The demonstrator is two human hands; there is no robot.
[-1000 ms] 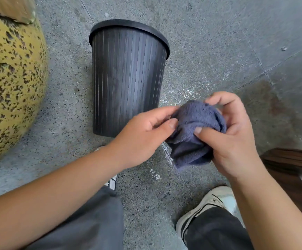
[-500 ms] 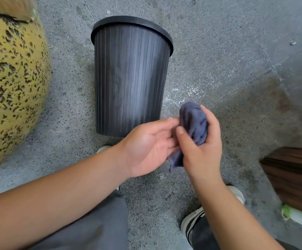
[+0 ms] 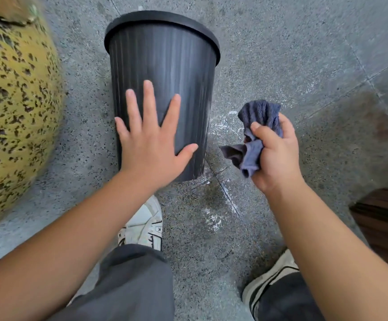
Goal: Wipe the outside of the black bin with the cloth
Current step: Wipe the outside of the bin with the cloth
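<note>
Far left of both hands: yellow speckled pot (image 3: 14,112). Left hand (image 3: 151,144), fingers spread wide & straight, sits over the near side of the black bin (image 3: 165,72), which stands on the floor (image 3: 281,54) w/ rim away from the person; contact can't be told. Right of bin, apart from it: right hand (image 3: 274,156) gripping bunched cloth (image 3: 255,133). White shoe (image 3: 146,223) below left hand.

Single head cam, wide-angle, looks steeply down and forward at close range; black bin (image 3: 163,89) upper centre, floor (image 3: 304,66) fills frame
</note>
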